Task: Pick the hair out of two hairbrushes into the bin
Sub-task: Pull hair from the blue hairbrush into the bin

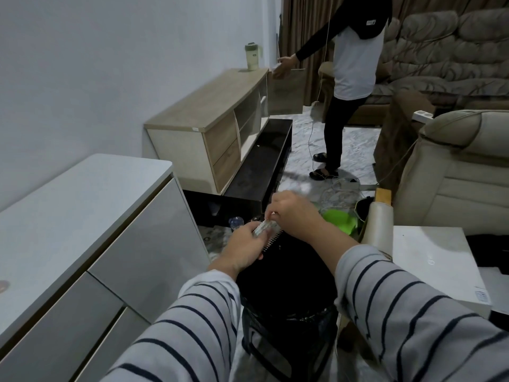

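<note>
One hairbrush (266,233) is gripped by the left hand (246,247) over the bin (286,293); hair is pinched by the right hand (292,213). Strands should be released low, inside the rim.

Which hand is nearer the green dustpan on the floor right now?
Right. The right hand is pinching at the hairbrush just left of the green dustpan. The left hand grips the brush farther to the left, over the black bin.

Both hands hold the hairbrush (268,230) above the bin (289,301), between cabinet (82,216) and table (429,257).
</note>
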Motion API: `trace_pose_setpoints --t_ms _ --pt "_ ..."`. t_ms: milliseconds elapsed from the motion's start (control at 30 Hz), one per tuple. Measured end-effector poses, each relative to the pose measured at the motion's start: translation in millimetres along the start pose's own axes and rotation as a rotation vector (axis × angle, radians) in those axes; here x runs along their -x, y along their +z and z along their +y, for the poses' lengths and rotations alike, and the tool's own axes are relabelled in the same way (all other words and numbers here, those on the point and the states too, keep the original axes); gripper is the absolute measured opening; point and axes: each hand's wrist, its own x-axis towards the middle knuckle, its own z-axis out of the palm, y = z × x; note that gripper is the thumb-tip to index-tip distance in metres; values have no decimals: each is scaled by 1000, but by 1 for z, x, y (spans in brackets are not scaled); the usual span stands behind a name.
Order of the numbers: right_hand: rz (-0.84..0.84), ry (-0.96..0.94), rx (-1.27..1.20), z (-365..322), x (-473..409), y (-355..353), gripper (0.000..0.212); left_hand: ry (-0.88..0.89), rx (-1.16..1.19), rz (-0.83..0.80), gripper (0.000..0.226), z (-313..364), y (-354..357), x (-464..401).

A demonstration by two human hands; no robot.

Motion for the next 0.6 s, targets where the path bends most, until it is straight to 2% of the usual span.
trace_pose_setpoints --t_ms 33,100,167,300,467,600 --pt "32 -24 34 0 2 2 17 8 -33 6 19 -1 1 1" --pt "-6 51 10 0 3 6 22 23 -74 10 21 -3 1 0" --pt "-68 237 -157 3 2 10 22 39 -119 8 18 -3 0 0" --pt "-37 464 -493 0 2 4 20 73 -155 20 18 -7 -2 -1" --pt "-20 559 -666 2 3 -1 20 97 -111 45 18 -8 -5 -4" --pt "99 582 -876 -4 -3 -5 20 108 -73 74 25 -6 -5 -7"
